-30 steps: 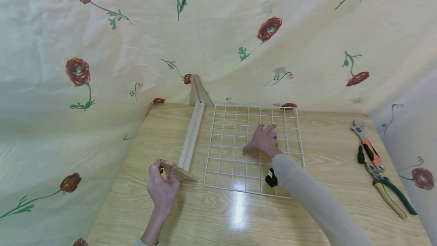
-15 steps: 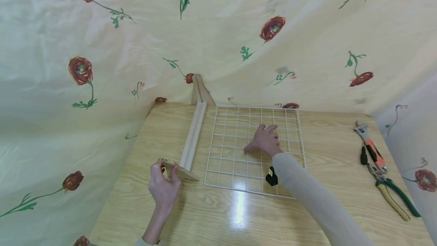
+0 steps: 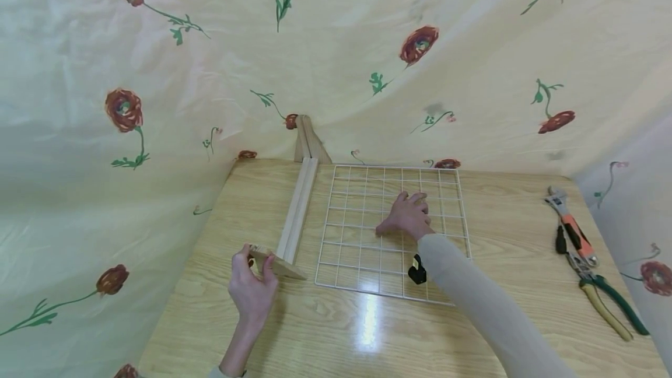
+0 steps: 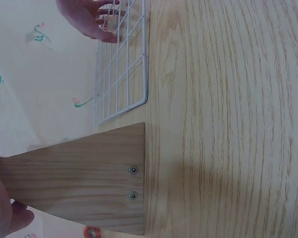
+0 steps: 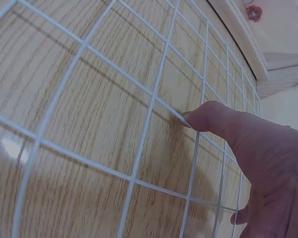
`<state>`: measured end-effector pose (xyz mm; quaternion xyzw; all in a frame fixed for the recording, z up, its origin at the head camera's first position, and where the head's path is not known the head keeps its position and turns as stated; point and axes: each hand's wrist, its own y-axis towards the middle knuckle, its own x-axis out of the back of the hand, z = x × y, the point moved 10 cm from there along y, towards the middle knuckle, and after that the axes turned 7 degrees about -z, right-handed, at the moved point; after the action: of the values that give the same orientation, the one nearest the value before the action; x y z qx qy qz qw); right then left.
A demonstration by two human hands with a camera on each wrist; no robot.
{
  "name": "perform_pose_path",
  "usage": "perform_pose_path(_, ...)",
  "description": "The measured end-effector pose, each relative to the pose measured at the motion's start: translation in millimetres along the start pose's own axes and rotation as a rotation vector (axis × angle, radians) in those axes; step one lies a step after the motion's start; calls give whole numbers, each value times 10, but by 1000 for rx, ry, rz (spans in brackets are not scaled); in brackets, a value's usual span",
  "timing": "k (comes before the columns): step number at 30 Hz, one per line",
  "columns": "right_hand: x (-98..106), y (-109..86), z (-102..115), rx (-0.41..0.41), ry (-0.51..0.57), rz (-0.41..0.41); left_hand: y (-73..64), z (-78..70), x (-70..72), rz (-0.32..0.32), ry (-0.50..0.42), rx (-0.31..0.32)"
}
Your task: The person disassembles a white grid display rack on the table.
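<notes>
In the head view my left hand pinches the upper end of a tapered wooden board that stands at the near end of a pale double wooden rail. Two metal fasteners show near the board's wide lower edge in the left wrist view. Another tapered wooden piece stands at the rail's far end. A white wire grid lies on the table right of the rail. My right hand rests on it with fingers spread; the thumb touches a wire.
On the right of the wooden table lie an adjustable wrench with an orange and black handle, a small black object and pliers with green and yellow handles. Flowered cloth surrounds the table's back and sides.
The head view shifts slightly. Both hands, the wooden frame and the wire grid stay in the same places relative to each other.
</notes>
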<state>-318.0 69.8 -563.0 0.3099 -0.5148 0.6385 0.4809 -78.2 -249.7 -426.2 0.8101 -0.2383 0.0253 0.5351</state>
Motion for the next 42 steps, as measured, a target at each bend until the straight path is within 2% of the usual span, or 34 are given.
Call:
perform_pose_path(18, -14, 17, -9, 19, -8, 13, -9, -26, 4, -11, 4, -17)
perform_pose_path(32, -9, -5, -15, 31, 32, 36, -11, -21, 6, -15, 3, -7)
perform_pose_path(42, -21, -4, -10, 42, 22, 50, -12, -23, 9, -12, 12, -11)
